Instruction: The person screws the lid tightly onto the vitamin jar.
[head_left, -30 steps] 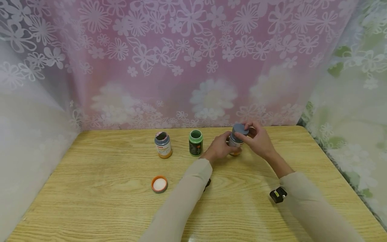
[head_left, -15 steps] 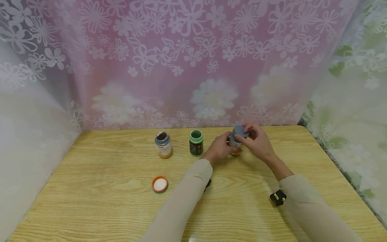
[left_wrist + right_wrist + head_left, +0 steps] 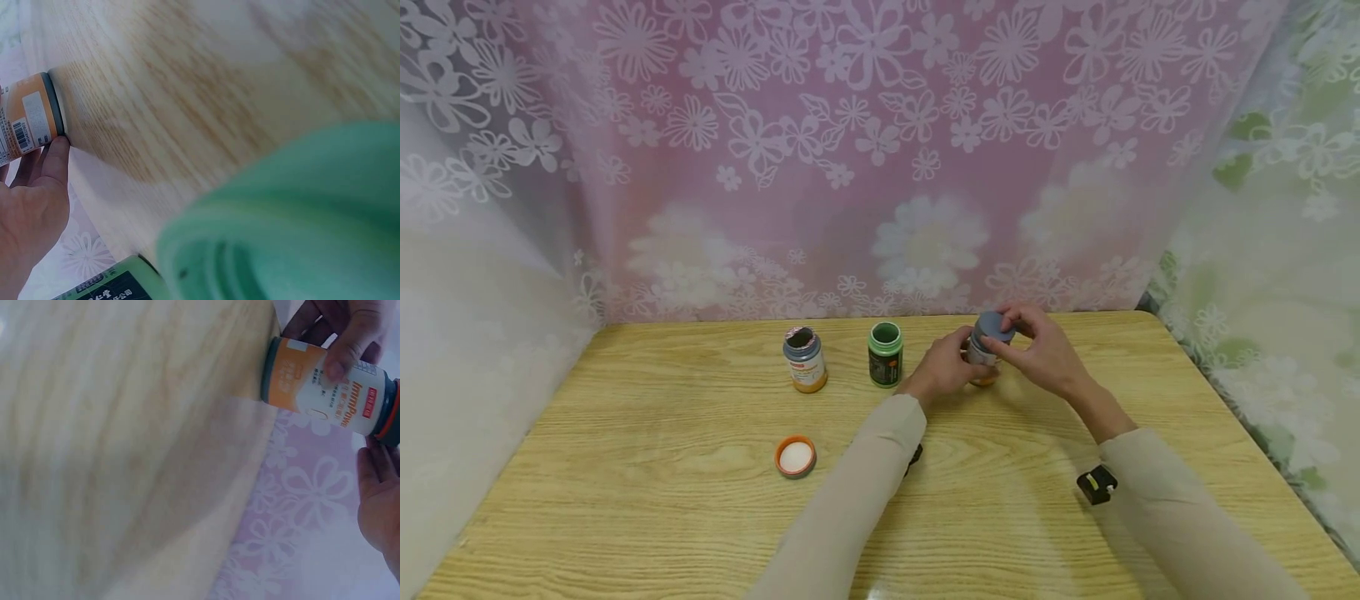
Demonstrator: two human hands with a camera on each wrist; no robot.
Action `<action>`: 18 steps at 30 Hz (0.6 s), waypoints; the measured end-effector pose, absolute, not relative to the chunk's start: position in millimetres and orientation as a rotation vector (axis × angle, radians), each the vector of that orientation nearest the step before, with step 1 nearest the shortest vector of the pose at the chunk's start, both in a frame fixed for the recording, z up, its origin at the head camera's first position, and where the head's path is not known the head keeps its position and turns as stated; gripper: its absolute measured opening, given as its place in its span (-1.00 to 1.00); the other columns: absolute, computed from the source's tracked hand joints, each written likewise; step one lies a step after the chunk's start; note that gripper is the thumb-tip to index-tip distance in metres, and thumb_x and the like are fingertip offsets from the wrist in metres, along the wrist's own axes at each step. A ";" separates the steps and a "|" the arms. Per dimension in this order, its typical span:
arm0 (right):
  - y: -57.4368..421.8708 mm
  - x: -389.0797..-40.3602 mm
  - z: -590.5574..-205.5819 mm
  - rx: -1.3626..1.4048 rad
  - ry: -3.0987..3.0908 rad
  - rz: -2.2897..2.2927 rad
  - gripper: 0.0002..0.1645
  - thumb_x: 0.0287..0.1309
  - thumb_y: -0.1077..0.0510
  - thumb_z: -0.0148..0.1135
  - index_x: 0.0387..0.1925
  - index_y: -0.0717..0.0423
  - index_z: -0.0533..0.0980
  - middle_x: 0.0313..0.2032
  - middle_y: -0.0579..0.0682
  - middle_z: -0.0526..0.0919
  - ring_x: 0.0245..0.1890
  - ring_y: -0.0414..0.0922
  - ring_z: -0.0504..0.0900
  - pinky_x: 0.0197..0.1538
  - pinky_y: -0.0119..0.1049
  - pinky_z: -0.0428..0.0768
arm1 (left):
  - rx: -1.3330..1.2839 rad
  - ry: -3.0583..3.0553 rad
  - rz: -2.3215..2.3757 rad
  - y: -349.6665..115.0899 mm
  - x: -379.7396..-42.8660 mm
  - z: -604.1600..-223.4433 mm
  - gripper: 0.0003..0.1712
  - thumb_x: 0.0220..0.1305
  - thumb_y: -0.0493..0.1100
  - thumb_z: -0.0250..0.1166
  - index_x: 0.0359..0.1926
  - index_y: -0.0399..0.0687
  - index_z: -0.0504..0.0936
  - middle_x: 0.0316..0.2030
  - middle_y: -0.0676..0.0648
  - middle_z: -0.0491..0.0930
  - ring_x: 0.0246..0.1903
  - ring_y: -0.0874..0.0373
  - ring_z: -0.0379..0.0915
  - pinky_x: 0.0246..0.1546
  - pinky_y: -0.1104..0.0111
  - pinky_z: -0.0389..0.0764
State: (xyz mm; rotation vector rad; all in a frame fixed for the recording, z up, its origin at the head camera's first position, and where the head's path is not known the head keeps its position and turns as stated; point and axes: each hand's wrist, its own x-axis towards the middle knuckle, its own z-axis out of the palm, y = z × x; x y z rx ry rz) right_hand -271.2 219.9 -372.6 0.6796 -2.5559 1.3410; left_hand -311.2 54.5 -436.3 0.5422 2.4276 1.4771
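My left hand (image 3: pixel 942 365) grips the body of a supplement jar (image 3: pixel 350 394) with an orange and white label, upright at the right back of the table. My thumb lies across the label in the right wrist view. On top of the jar sits a grey screw cap (image 3: pixel 990 324), its orange lower rim showing in the right wrist view. My right hand (image 3: pixel 1043 350) pinches this cap between thumb and fingers. Left of my hands stands an uncapped green jar (image 3: pixel 886 358) with a black label. Farther left is a similar grey-necked jar (image 3: pixel 806 362), uncapped, with torn foil at its mouth.
A grey cap with an orange rim (image 3: pixel 795 457) lies inside-up on the table (image 3: pixel 647 467), left of my left forearm. A large blurred green ridged piece (image 3: pixel 300 219) fills the lower right of the left wrist view. A flowered curtain (image 3: pixel 880 167) hangs behind the table.
The cap under my right hand has shifted slightly left and down, and my right fingers have moved with it. My left hand stays around the jar; the other jars have not moved.
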 end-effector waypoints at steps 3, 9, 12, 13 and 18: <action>226.0 -276.3 -369.1 0.704 -2.619 1.302 -0.68 0.17 0.24 0.32 -0.13 0.32 0.42 0.08 0.25 0.42 0.16 0.20 0.40 0.21 0.10 0.33 | 0.537 2.422 1.482 54.6 -311.1 -436.7 -0.35 0.14 -0.02 0.43 0.23 0.10 0.40 0.07 0.03 0.52 0.04 0.18 0.47 -0.02 0.32 0.51; 242.8 -297.6 -355.7 0.885 -2.792 1.172 -0.42 0.23 0.09 0.28 0.22 0.18 0.37 0.18 0.14 0.39 0.22 0.16 0.34 0.21 0.09 0.34 | 0.537 2.415 1.487 55.0 -311.2 -437.5 -0.34 0.14 -0.02 0.43 0.24 0.09 0.40 0.04 0.06 0.52 0.03 0.19 0.47 -0.02 0.31 0.51; 243.1 -304.2 -343.6 1.083 -2.893 0.975 -0.38 0.24 0.05 0.28 0.26 0.19 0.37 0.21 0.16 0.39 0.22 0.17 0.33 0.15 0.13 0.39 | 0.530 2.408 1.489 54.5 -311.0 -437.4 -0.36 0.14 -0.01 0.43 0.22 0.10 0.40 0.02 0.08 0.52 0.00 0.21 0.47 -0.04 0.31 0.51; 242.2 -305.7 -340.0 1.132 -2.922 0.910 -0.36 0.23 0.04 0.28 0.27 0.18 0.36 0.23 0.17 0.38 0.22 0.17 0.33 0.13 0.14 0.41 | 0.530 2.406 1.491 54.3 -311.1 -437.4 -0.37 0.14 0.00 0.42 0.21 0.11 0.41 0.02 0.09 0.52 -0.01 0.22 0.48 -0.05 0.32 0.52; 233.7 -309.4 -327.4 1.218 -3.020 0.679 -0.42 0.21 0.14 0.30 0.25 0.17 0.41 0.21 0.20 0.40 0.16 0.15 0.41 0.05 0.06 0.49 | 0.537 2.406 1.485 54.0 -311.2 -436.7 -0.38 0.15 0.00 0.42 0.21 0.09 0.41 -0.01 0.08 0.52 -0.07 0.24 0.49 -0.08 0.34 0.52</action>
